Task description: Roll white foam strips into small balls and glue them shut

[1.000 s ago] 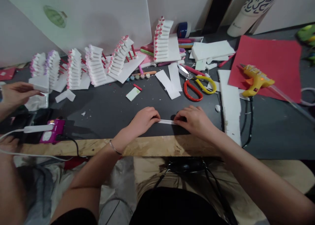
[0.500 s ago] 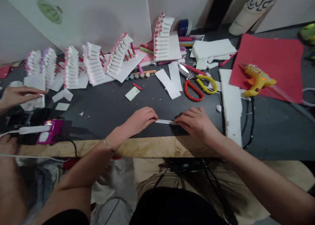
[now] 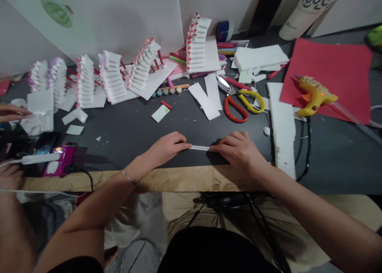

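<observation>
Two hands of yours share one narrow white strip (image 3: 200, 148), which runs nearly level between them close to the front of the dark table (image 3: 131, 141). Your left hand (image 3: 168, 146) has its grip closed on the strip's left end, thumb and fingertips pinched together, and your right hand (image 3: 238, 149) pinches the right end the same way. You leave the middle of the strip bare; whether it touches the table, I cannot tell.

Beyond your right hand you have scissors (image 3: 231, 92) with one red and one yellow handle, blades pointing away to the upper left. Just left of them, two white paper pieces (image 3: 204, 102) overlap. To your right lies a long white board (image 3: 282, 129) with a ragged edge, and past it a yellow glue gun (image 3: 318, 96) rests on a red sheet (image 3: 355, 66).

Along the back of the table you face six white stepped models (image 3: 112, 78), some propped on red sticks. On your far left, another person's hand (image 3: 13, 112) reaches in above a purple power adapter (image 3: 69, 156).
</observation>
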